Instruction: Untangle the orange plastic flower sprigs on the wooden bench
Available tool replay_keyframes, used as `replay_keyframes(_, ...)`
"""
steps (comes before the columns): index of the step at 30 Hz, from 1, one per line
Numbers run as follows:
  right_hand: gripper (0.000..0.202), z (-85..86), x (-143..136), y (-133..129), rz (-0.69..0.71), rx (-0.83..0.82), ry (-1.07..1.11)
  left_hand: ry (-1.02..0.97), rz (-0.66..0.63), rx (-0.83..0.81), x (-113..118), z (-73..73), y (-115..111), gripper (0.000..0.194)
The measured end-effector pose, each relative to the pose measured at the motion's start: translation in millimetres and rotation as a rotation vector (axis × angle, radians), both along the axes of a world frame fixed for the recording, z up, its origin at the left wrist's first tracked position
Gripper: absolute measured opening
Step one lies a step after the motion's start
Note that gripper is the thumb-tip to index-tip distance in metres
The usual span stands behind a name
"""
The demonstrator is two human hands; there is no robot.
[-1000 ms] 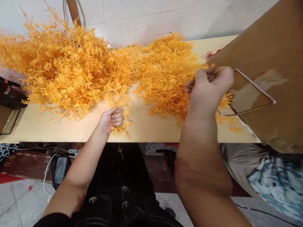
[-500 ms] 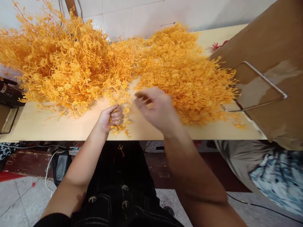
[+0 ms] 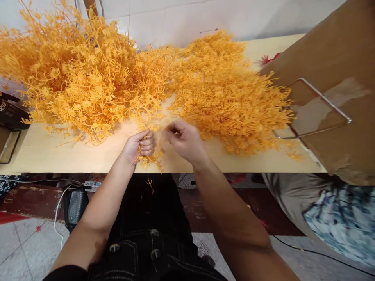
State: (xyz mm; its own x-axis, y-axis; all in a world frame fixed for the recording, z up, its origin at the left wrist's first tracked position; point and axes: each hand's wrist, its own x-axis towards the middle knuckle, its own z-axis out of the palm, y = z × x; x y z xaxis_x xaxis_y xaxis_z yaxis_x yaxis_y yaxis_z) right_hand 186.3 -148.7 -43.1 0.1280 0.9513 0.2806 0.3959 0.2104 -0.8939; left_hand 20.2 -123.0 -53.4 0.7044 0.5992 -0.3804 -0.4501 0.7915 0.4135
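My left hand is closed in a fist around an orange sprig, whose ends stick out above and below the fingers near the table's front edge. Just right of it, my right hand hovers over the table with its fingers curled; the fingertips are blurred, and whether they hold anything cannot be made out. A tall, loose heap of orange branching sprigs fills the left and back. Behind and right of my right hand lies a flatter pile of orange sprigs.
A large brown cardboard piece with a bent metal wire stands at the right of the wooden table. A person in patterned clothing is at the lower right. A dark box is at the far left.
My right hand has moved slightly left and down, closer to my left hand. My left hand keeps its grip on the sprig. The view has shifted a little.
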Motion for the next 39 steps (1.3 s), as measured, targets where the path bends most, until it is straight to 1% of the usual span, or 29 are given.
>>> replay_keyframes(3,0.018,7.9,28,19,-0.438,0.105,0.288,-0.039,-0.011,0.005,-1,-4.5,0,0.033)
replay_keyframes(4,0.018,12.9,41,26,-0.53,0.148,0.338,-0.047,-0.006,0.008,-1,-5.5,1,0.032)
replay_keyframes(5,0.019,18.3,53,34,-0.57,0.169,0.337,-0.052,0.002,0.012,-1,-6.0,1,0.032)
replay_keyframes(6,0.017,23.3,65,40,-0.584,0.173,0.282,-0.054,0.006,0.014,0,-6.2,2,0.031)
replay_keyframes(7,0.016,27.5,74,45,-0.587,0.153,0.183,-0.054,0.006,0.014,1,-6.0,2,0.031)
replay_keyframes(8,0.021,30.3,81,49,-0.586,0.113,0.054,-0.05,0.001,0.013,1,-5.6,3,0.031)
replay_keyframes(9,0.032,31.5,85,51,-0.591,0.075,-0.087,-0.045,-0.008,0.013,2,-5.1,3,0.031)
replay_keyframes(10,0.043,31.2,86,51,-0.6,0.048,-0.227,-0.039,-0.018,0.016,2,-4.8,3,0.031)
replay_keyframes(11,0.049,29.6,84,50,-0.606,0.033,-0.349,-0.035,-0.029,0.024,2,-4.6,3,0.031)
replay_keyframes(12,0.049,27.2,82,48,-0.598,0.024,-0.446,-0.033,-0.042,0.035,2,-4.5,3,0.032)
replay_keyframes(13,0.044,24.4,78,46,-0.587,0.018,-0.512,-0.035,-0.054,0.049,2,-4.5,3,0.032)
replay_keyframes(14,0.037,21.8,75,45,-0.576,0.012,-0.551,-0.037,-0.065,0.064,1,-4.6,3,0.033)
replay_keyframes(16,0.027,19.1,72,42,-0.543,-0.016,-0.562,-0.046,-0.075,0.09,1,-4.4,3,0.034)
replay_keyframes(19,0.017,23.7,73,38,-0.56,-0.012,-0.512,-0.038,-0.067,0.103,1,-3.0,3,0.034)
replay_keyframes(21,0.008,30.2,65,29,-0.494,0.051,-0.479,-0.018,-0.051,0.094,2,-1.6,3,0.034)
replay_keyframes(22,0.007,32.7,57,22,-0.409,0.082,-0.463,-0.01,-0.043,0.09,2,-1.0,3,0.033)
replay_keyframes(24,0.012,33.8,34,7,-0.148,0.096,-0.443,0.003,-0.03,0.091,3,0.1,2,0.032)
replay_keyframes(25,0.011,31.9,21,1,-0.028,0.055,-0.444,0.013,-0.026,0.095,3,0.5,2,0.032)
replay_keyframes(26,0.011,29.0,9,-5,0.062,0.012,-0.464,0.03,-0.025,0.099,2,0.8,1,0.033)
replay_keyframes(27,0.014,25.4,-2,-10,0.131,-0.014,-0.495,0.051,-0.026,0.104,2,0.9,0,0.033)
replay_keyframes(29,0.022,19.4,-16,-14,0.224,-0.036,-0.559,0.09,-0.041,0.118,0,0.7,-1,0.035)
replay_keyframes(31,0.022,17.7,-18,-13,0.294,-0.021,-0.597,0.098,-0.08,0.148,-2,0.0,-1,0.036)
replay_keyframes(33,0.021,19.4,-13,-9,0.386,-0.024,-0.567,0.073,-0.134,0.198,-4,-0.7,-2,0.038)
replay_keyframes(34,0.02,20.2,-9,-6,0.448,-0.032,-0.511,0.056,-0.168,0.224,-5,-1.0,-2,0.039)
replay_keyframes(36,0.018,19.4,-2,0,0.598,-0.081,-0.325,0.034,-0.243,0.262,-6,-1.3,-3,0.04)
replay_keyframes(38,0.017,13.9,3,5,0.733,-0.153,-0.113,0.029,-0.316,0.272,-6,-1.3,-3,0.04)
replay_keyframes(39,0.021,9.9,4,7,0.777,-0.187,-0.015,0.028,-0.341,0.272,-7,-1.3,-4,0.04)
